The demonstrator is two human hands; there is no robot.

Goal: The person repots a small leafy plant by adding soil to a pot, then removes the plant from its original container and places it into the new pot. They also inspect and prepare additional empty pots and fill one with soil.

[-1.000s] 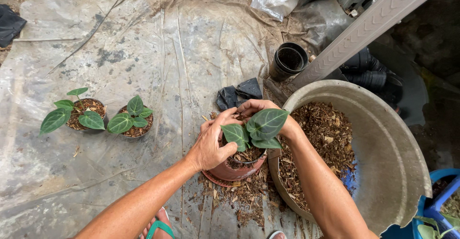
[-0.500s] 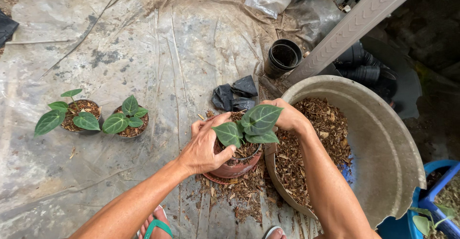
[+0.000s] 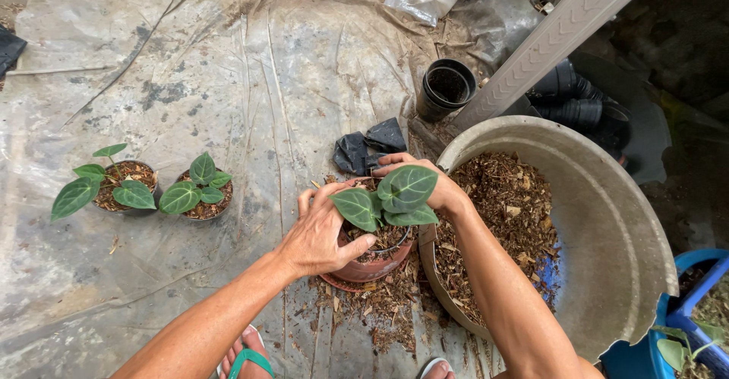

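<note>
A small brown pot [image 3: 373, 266] filled with bark mix holds a young plant with dark veined leaves [image 3: 391, 197]. It stands on a plastic sheet on the ground, right beside a big grey basin. My left hand [image 3: 323, 232] wraps the pot's left side, thumb on its front rim. My right hand [image 3: 427, 183] curls over the far rim, partly hidden behind the leaves.
The grey basin [image 3: 607, 219] holds bark chips [image 3: 493, 227]. Two small potted plants [image 3: 199, 194] [image 3: 114, 183] stand at the left. An empty black pot [image 3: 446, 87] and folded black plastic bags [image 3: 368, 146] lie beyond. Blue containers [image 3: 695, 303] sit at the right edge. My sandalled feet [image 3: 247, 352] are below.
Both hands have stayed on the pot and shifted slightly around its rim. The camera view drifted a little; the pot has not moved off its spot.
</note>
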